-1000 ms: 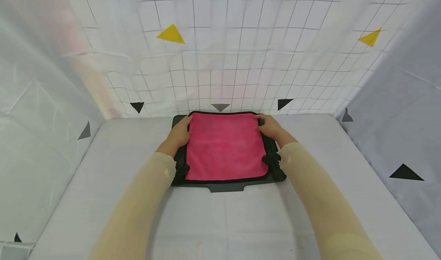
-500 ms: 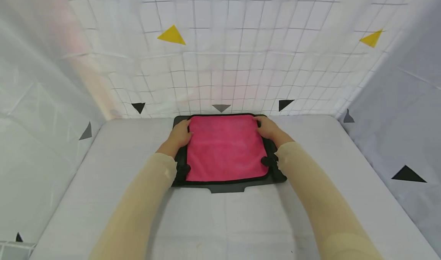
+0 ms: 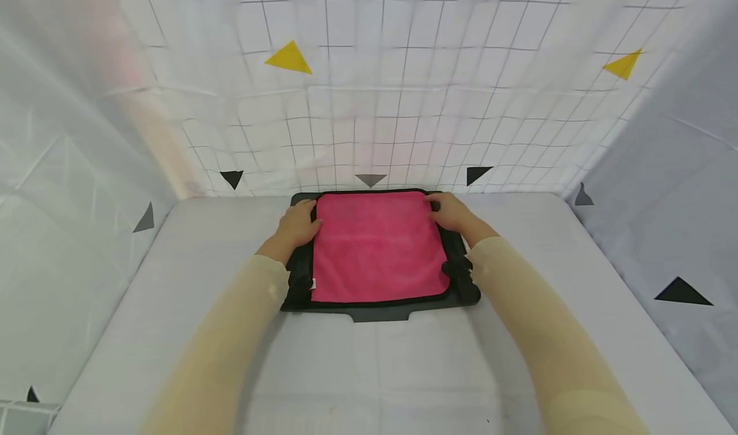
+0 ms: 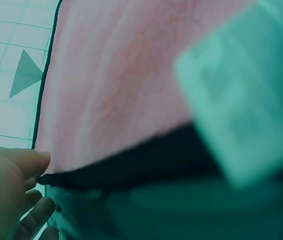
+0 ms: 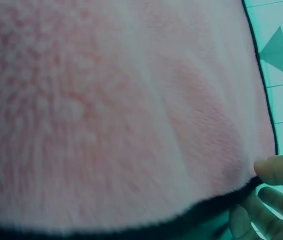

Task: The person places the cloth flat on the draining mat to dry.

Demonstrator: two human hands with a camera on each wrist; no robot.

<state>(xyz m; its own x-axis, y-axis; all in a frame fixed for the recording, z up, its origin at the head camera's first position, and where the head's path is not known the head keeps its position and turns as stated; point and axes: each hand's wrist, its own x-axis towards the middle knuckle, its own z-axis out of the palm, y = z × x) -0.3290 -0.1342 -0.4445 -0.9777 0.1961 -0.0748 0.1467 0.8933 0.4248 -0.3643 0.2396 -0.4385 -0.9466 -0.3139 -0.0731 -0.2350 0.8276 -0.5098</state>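
Note:
A pink fleecy cloth (image 3: 377, 246) with black edging spreads over a black tray-like board (image 3: 380, 313) in the head view. My left hand (image 3: 296, 225) is at its far left corner; in the left wrist view the thumb and finger of that hand (image 4: 6, 190) pinch the corner. My right hand (image 3: 452, 214) is at the far right corner, and the right wrist view has its thumb (image 5: 276, 170) on the cloth's face with fingers behind the edge. A blurred white tag (image 4: 241, 90) hangs at the cloth's left side, close to the left wrist camera.
The board lies on a white-covered table (image 3: 375, 371), near its far edge. Behind rises a white gridded sheet (image 3: 369, 127) with yellow and black triangles. White sheets also close off the left (image 3: 69, 198) and right (image 3: 669, 198) sides.
My left hand has shifted slightly left and its wrist has turned, so the white tag now shows by the cloth's left edge. The cloth's far edge has dropped a little. The right hand has barely moved.

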